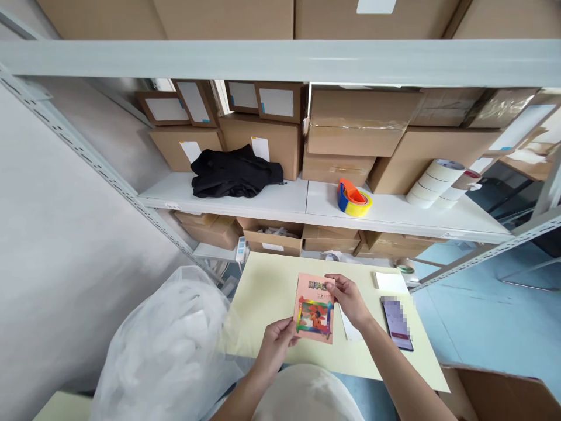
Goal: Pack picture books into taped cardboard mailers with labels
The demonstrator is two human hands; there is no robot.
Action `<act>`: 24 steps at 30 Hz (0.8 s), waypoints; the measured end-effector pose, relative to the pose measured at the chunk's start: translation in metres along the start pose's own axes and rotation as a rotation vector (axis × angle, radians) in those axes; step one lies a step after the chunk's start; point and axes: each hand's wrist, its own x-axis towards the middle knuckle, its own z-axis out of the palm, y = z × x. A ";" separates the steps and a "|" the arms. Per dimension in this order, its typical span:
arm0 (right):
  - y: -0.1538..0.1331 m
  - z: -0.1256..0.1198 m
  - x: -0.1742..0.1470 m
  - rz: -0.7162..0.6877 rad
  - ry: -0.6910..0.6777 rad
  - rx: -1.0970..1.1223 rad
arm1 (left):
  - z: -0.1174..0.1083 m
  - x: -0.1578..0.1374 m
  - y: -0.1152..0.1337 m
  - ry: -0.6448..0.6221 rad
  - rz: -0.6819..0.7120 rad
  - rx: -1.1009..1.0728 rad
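Observation:
Above the pale yellow table [263, 292] I hold up a pink printed card [314, 339], perhaps a thin booklet, with a rainbow-framed picture and lettering near its top. My left hand [277, 342] pinches its lower left edge. At the upper right corner, the thumb and fingers of my right hand [348, 297] are closed on it. A white sheet [349, 325] lies on the table, partly hidden behind the card and my right hand. Farther right are a phone [397, 324] with a lit, partly blurred screen and a small white stack of paper [391, 282].
A big translucent bag of white material [162, 345] bulges left of the table. Behind it, a metal shelf [280, 202] carries cardboard boxes [355, 120], black cloth [236, 172], a tape dispenser [354, 199] and tape rolls [436, 181]. An open carton [504, 392] stands low right.

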 end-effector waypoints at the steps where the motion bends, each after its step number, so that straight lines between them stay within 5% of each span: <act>1: 0.000 0.001 0.001 0.008 0.002 -0.001 | -0.001 0.001 -0.002 0.017 -0.014 0.015; 6: 0.007 0.002 0.002 0.069 0.017 0.034 | -0.007 0.008 -0.006 0.053 -0.036 0.036; 12: 0.041 0.013 0.006 0.202 -0.211 0.010 | -0.028 0.031 -0.017 0.139 -0.063 0.010; 24: 0.154 0.116 0.127 0.334 -0.069 -0.067 | -0.160 0.149 -0.043 0.335 -0.026 0.569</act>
